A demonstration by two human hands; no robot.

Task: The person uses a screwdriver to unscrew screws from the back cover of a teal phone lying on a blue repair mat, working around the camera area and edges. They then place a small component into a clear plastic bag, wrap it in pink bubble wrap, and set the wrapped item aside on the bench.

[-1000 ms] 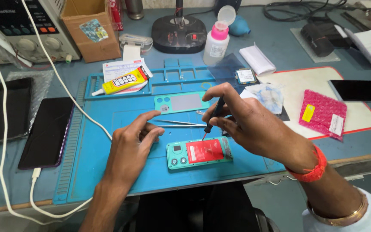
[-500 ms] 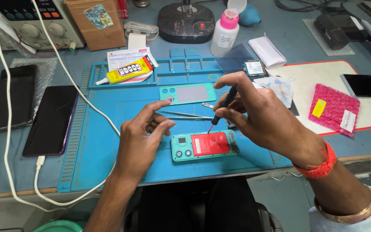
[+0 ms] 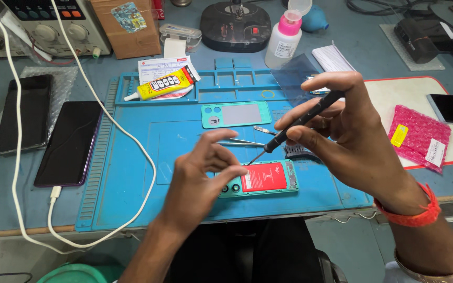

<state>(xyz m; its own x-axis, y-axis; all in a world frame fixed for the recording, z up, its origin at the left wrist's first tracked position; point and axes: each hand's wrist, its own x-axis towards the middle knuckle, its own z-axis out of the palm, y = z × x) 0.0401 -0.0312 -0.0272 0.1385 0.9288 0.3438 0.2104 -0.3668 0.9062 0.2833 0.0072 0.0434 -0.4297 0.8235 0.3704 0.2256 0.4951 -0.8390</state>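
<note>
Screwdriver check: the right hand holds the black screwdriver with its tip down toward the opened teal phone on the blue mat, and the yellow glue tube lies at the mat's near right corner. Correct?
Not quite. The head view shows the yellow glue tube at the far left of the blue mat, not the near right corner. The rest holds: the right hand grips the black screwdriver, tip down toward the opened teal phone.

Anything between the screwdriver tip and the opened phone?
Nothing visible. The screwdriver in the right hand points down at the opened phone; the left hand fingers cover only the phone's left end, beside the tip.
</note>
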